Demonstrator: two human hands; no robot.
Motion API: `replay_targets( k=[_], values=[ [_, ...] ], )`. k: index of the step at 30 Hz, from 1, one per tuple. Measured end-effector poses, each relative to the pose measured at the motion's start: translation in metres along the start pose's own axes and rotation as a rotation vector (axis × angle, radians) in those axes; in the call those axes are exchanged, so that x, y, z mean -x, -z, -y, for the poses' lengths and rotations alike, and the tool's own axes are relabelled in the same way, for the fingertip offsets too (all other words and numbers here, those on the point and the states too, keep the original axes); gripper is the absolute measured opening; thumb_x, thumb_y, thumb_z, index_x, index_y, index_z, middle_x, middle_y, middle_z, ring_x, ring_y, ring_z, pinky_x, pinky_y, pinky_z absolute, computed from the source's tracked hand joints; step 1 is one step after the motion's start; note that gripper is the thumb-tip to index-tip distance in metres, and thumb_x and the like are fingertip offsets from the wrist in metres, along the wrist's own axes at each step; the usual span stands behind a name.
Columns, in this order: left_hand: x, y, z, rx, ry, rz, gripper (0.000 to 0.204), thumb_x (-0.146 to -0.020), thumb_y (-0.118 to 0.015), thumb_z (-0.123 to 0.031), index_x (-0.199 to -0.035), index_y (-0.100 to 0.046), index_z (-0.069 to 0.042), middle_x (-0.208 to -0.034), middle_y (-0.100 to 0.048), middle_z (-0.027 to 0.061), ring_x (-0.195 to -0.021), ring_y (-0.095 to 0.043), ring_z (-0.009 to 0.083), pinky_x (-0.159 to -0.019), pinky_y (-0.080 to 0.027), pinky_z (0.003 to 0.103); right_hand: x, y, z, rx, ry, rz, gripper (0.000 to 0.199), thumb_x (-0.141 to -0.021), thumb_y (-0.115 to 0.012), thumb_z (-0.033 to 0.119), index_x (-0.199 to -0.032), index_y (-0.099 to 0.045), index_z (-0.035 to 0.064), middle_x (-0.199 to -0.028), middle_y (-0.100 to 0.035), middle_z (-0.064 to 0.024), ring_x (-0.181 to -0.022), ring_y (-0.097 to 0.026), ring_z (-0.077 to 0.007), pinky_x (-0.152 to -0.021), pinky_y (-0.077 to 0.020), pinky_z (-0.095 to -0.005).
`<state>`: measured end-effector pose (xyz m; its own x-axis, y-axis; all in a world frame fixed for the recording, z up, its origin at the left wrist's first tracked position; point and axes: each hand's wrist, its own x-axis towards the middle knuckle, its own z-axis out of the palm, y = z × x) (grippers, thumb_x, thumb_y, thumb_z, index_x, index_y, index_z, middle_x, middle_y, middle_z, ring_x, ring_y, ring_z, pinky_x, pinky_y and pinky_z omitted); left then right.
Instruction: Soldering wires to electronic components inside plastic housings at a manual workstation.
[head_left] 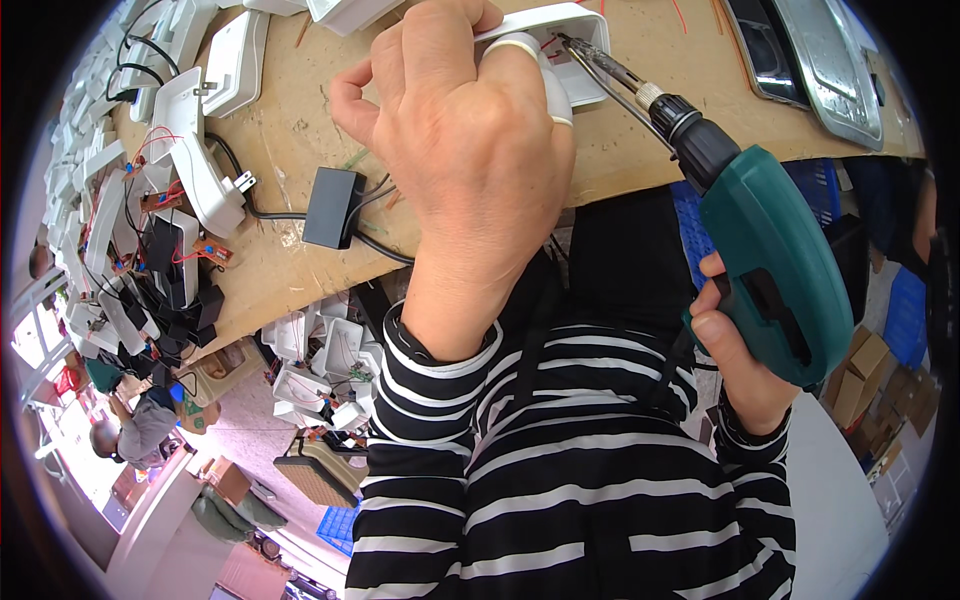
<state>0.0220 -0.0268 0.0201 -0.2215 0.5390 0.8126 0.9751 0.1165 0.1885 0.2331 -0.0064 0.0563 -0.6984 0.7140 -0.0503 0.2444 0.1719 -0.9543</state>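
A worn brown desk [300, 250], scratched and littered with red wire scraps, is seen above a pale floor where cardboard boxes [868, 375] are stacked. A white plastic housing [585, 40] is pinned to the far part of the desk by the left hand [465, 150], its fingers [515, 60] closed over the rim, two capped in white sleeves. A teal cordless screwdriver [775, 265] is gripped by the right hand [740, 350], its metal bit set inside the open housing among red wires. A matte black adapter box [333, 207] with cable is laid nearby. More white housings [195, 150] are crowded along the left edge.
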Motion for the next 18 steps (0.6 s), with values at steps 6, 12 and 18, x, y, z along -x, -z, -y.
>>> replay_targets(
  k=[6, 12, 18],
  values=[
    [0.0003, -0.0018, 0.0008, 0.065, 0.004, -0.043, 0.010, -0.062, -0.062, -0.006, -0.072, -0.062, -0.003, -0.088, -0.054, 0.0074, -0.079, -0.051, 0.0235, -0.073, -0.032, 0.035, -0.0012, 0.0037, -0.0018, 0.017, 0.044, 0.007, 0.042, -0.069, -0.067, 0.002, -0.106, -0.049, -0.0051, -0.091, -0.055, -0.0135, -0.069, -0.055, -0.0147, -0.061, -0.0473, -0.0250],
    [0.0003, -0.0046, 0.0017, 0.129, 0.008, -0.089, 0.011, -0.062, -0.062, -0.006, -0.072, -0.061, -0.002, -0.088, -0.054, 0.0082, -0.078, -0.051, 0.0242, -0.072, -0.033, 0.035, -0.0002, -0.0012, 0.0037, -0.093, -0.036, -0.032, 0.044, -0.069, -0.067, 0.001, -0.108, -0.048, -0.0049, -0.093, -0.055, -0.0143, -0.071, -0.055, -0.0148, -0.062, -0.0473, -0.0256],
    [0.0019, -0.0063, 0.0027, 0.192, 0.013, -0.132, 0.011, -0.062, -0.061, -0.005, -0.072, -0.061, -0.002, -0.088, -0.054, 0.0090, -0.078, -0.051, 0.0249, -0.072, -0.034, 0.035, 0.0046, 0.0015, 0.0017, -0.071, -0.058, -0.008, 0.050, -0.068, -0.065, -0.001, -0.114, -0.045, -0.0043, -0.100, -0.055, -0.0173, -0.071, -0.055, -0.0154, -0.062, -0.0473, -0.0264]
  ],
)
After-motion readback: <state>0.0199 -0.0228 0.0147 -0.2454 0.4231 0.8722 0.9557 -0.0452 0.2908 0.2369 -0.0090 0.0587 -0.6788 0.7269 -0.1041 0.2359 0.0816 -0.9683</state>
